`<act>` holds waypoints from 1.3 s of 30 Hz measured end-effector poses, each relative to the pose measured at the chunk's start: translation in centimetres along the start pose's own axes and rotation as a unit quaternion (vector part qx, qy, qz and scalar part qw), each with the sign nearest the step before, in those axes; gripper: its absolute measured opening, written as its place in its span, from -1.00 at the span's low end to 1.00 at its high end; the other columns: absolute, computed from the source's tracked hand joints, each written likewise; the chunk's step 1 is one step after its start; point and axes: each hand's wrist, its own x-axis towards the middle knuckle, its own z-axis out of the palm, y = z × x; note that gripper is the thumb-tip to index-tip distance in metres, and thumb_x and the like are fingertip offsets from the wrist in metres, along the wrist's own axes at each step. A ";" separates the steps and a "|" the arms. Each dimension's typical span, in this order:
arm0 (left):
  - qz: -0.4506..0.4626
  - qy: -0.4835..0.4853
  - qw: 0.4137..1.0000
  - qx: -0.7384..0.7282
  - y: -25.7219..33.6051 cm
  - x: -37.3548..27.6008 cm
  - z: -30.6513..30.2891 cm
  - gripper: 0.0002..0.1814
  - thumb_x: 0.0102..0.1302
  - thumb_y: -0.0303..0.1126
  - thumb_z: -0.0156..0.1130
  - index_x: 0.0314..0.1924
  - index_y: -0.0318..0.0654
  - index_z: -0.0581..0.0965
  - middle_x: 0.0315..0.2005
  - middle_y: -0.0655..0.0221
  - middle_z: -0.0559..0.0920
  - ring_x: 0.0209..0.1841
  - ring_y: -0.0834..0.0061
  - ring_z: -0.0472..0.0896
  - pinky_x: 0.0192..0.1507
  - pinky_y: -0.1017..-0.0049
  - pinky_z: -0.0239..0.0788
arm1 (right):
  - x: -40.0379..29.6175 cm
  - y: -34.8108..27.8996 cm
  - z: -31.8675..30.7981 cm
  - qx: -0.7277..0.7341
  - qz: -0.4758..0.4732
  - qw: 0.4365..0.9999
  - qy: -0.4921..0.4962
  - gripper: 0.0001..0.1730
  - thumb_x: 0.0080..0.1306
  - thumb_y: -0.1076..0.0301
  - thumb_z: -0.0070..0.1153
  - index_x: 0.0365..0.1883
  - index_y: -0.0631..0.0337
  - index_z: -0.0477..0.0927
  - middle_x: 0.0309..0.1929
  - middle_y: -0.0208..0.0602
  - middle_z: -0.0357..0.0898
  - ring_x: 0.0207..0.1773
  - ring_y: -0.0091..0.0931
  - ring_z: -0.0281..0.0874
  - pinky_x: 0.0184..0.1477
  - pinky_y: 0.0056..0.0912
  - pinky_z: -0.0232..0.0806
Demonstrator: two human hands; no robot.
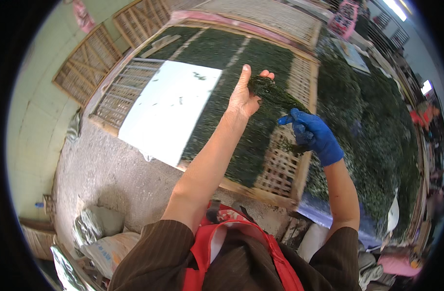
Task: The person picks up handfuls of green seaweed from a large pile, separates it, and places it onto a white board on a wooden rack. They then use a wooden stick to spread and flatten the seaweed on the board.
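Note:
A dark green clump of seaweed-like strands (276, 94) stretches between my two hands above a woven frame. My left hand (246, 92), bare, cups one end of it with the thumb raised and the fingers partly hidden behind the strands. My right hand (313, 132), in a blue glove, grips the other end, and a few strands hang below it. Under them lies the wood-framed woven rack (280, 174), largely covered by dark green layers (240, 145). A white sheet (171, 105) with small green scraps lies left of my left hand.
A large dark green heap (360, 138) lies at the right on a blue-purple sheet, with a white scoop-like thing (393, 214) at its near edge. Wooden strips (160, 46) rest on the rack's far left. Stuffed sacks (109, 251) stand at the lower left; woven frames (87, 65) lean on the wall.

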 end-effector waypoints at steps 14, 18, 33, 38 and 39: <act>0.191 0.104 0.843 0.493 48.1 7.3 -18.1 -0.68 0.24 -0.20 0.14 -0.35 -0.40 0.52 -0.51 0.31 0.56 -0.44 0.49 0.52 -0.31 0.50 0.40 | 42.7 -1.3 28.2 0.069 0.065 0.975 -0.201 -0.57 0.36 0.18 -0.14 -0.11 0.46 0.47 -0.75 -0.70 0.16 -0.82 -0.81 -0.02 -0.76 -0.74 -0.12; 0.173 0.207 0.640 0.720 56.6 9.1 -23.6 -0.36 0.08 0.19 0.18 -0.57 -0.40 0.55 -0.69 0.35 0.50 -0.61 0.55 0.42 -0.51 0.52 0.30 | 51.7 -0.3 33.0 0.067 0.096 0.978 -0.172 -0.59 0.38 0.23 -0.19 -0.06 0.48 0.40 -0.74 -0.61 0.30 -0.83 -0.79 0.00 -0.79 -0.77 -0.10; -0.024 0.223 0.532 0.817 60.2 13.1 -37.1 -0.33 0.14 0.10 0.12 -0.07 -0.46 0.42 -0.18 -0.03 0.53 -0.10 0.11 0.51 -0.12 0.28 0.36 | 57.4 1.7 30.4 -0.064 0.190 0.977 -0.074 -0.72 0.30 0.25 -0.04 -0.32 0.32 0.55 -0.33 -0.29 0.62 -0.76 -0.78 0.10 -0.74 -0.75 -0.01; 0.003 0.113 0.286 0.951 55.4 14.1 -33.8 -0.16 0.24 0.19 -0.14 0.28 -0.36 0.04 0.24 -0.01 0.12 0.31 0.06 0.02 0.22 0.12 -0.03 | 56.2 1.0 29.9 -0.125 0.167 0.977 -0.040 -0.71 0.26 0.24 0.02 -0.33 0.34 0.60 -0.39 -0.26 0.62 -0.71 -0.77 0.23 -0.71 -0.75 0.04; -0.046 0.120 0.290 0.948 54.9 14.3 -33.5 -0.13 0.24 0.19 -0.14 0.29 -0.34 -0.05 0.27 0.03 0.02 0.33 0.06 -0.08 0.23 0.08 -0.12 | 55.9 0.8 29.5 -0.141 0.154 0.977 -0.036 -0.71 0.24 0.24 0.04 -0.35 0.33 0.60 -0.41 -0.26 0.62 -0.70 -0.76 0.26 -0.70 -0.73 0.07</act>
